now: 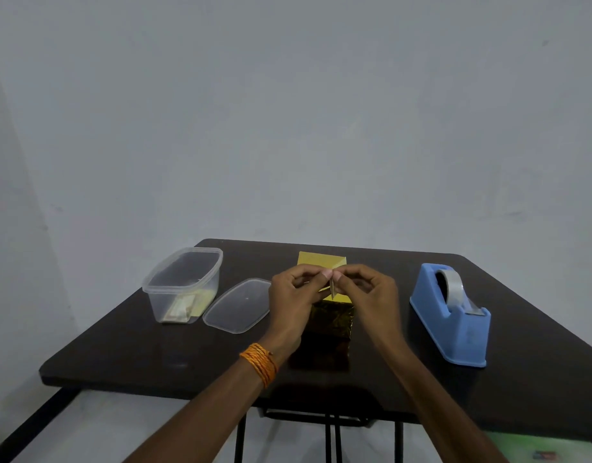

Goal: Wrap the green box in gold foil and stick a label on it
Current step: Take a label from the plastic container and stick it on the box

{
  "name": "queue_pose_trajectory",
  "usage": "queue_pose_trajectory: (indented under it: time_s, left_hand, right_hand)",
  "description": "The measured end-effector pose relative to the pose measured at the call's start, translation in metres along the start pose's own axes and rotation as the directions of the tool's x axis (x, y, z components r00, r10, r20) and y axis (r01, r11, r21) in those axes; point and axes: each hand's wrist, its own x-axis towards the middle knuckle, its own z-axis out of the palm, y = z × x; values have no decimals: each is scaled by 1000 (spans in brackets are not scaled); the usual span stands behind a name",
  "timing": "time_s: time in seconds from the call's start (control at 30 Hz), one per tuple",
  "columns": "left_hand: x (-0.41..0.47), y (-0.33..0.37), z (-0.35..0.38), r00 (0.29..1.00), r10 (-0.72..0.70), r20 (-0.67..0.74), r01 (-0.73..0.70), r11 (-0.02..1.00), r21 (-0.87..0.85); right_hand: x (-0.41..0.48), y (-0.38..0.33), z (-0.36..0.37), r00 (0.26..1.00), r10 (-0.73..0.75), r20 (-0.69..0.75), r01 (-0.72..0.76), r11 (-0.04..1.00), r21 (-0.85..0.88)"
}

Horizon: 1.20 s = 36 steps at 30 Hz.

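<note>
Because the box [331,325] at the centre of the frame shows gold foil [321,260] on every face that can be seen, with no green showing, the wrapping looks done and the step in hand is most likely the label. The box stands on the dark table [154,355], directly beneath and partly behind the hands. Both hands meet just above its top. The left hand [294,292] and the right hand [365,289] each have their fingers curled in, thumb and forefinger tips pinching a small thin slip [332,286] between them. It is seen nearly edge-on, so I take it for the label but cannot read its face or tell whether a backing is coming off. To do this well, the slip should be held only by its edges so the sticky side stays clean. If a backing is there, it should be peeled slowly from one corner. The label should then be lowered squarely over a flat foil face, one edge set down first and smoothed outward, since crinkled foil will trap bubbles and tears easily if the label is lifted again. Left of centre sit a clear tub [184,285] and its lid [238,305]. A blue tape dispenser [451,319] stands at the right, well apart from the hands.
</note>
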Motion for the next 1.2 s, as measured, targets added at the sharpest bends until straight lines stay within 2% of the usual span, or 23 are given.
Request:
queue_pose_trajectory:
  time_s: [0.23,0.57,0.83,0.97,1.13,1.2]
  left_hand:
    - [5,-7,0,994,-92,57,100,984,-145]
    - [4,-11,-2,994,-95,46,100,985,-139]
    - [0,-3,-4,998,-42,41,46,992,-113]
    - [-2,-1,-5,997,-43,58,50,991,-126]
    - [-5,1,-5,997,-61,39,66,987,-146]
    - [-6,1,-4,997,-63,33,67,988,-140]
  right_hand:
    - [4,4,-3,1000,-11,19,11,999,36]
    - [4,4,-1,999,-22,24,22,1000,-9]
    - [5,-4,-5,984,109,141,-145,950,277]
    - [3,-5,-6,979,109,175,-151,957,249]
    - [0,-4,-5,994,36,102,-46,995,91]
    - [-1,-6,-5,995,26,92,-36,994,103]
